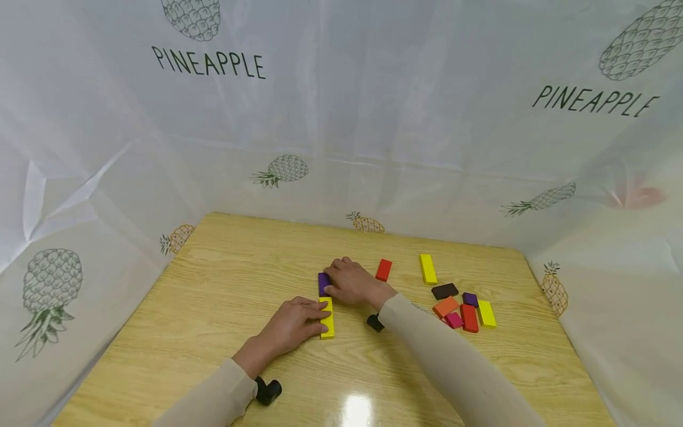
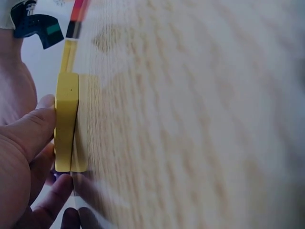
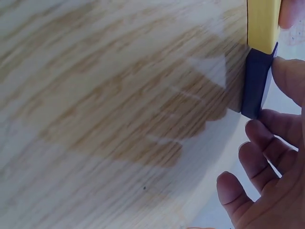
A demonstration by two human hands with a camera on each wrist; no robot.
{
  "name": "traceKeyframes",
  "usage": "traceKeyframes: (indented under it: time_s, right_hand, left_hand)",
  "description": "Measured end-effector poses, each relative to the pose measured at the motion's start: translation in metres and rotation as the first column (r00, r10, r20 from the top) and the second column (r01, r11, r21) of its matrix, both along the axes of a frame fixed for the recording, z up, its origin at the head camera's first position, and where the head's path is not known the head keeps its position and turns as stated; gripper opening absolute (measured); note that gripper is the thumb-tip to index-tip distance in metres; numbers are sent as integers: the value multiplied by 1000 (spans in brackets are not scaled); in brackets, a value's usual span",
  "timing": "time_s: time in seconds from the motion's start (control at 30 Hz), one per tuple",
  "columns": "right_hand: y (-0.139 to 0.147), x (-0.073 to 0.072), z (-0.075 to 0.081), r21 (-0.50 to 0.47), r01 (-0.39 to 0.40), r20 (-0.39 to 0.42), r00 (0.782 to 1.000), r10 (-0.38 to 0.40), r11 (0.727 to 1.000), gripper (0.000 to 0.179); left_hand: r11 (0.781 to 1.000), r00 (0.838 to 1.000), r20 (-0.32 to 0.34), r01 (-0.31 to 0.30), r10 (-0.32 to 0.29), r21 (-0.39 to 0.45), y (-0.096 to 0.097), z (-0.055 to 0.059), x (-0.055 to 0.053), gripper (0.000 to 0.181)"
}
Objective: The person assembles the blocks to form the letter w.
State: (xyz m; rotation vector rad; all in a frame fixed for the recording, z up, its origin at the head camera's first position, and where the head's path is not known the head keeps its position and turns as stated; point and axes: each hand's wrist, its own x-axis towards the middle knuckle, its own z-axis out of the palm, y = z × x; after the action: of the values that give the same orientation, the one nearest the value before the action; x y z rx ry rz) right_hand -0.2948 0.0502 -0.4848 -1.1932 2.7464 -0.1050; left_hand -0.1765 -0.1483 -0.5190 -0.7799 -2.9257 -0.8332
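Pale sleeves (image 1: pixel 459 370) up front! Left hand (image 1: pixel 292 323), fingers laid across the yellow block (image 1: pixel 330 322) on the worktop (image 1: pixel 240 255); right hand (image 1: pixel 353 283) pinches the purple block (image 1: pixel 322 283) at its end. Steady yellow, nudge purple gently: that should square the join.

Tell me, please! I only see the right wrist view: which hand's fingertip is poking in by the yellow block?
Observer: The left hand, which is touching the yellow block.
Child: Are there more blocks?
Observer: Yes, several more lie toward the right side of the wood-grain table, like a pink block.
Child: Any black ones?
Observer: Yes, a black block lies next to an orange block.
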Motion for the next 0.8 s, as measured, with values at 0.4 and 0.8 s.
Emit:
traceKeyframes:
  time_s: [0.4,0.8]
  right_hand:
    - [2,4,-2,-15,-21,-10,1000,21,1000,47]
    - [4,6,-3,-12,-19,-9,1000,19,1000,49]
  left_hand:
    - [1000,1000,-16,3,-4,-15,1,1,0,36]
    - [1000,1000,-11,-2,2,13,2,2,2,36]
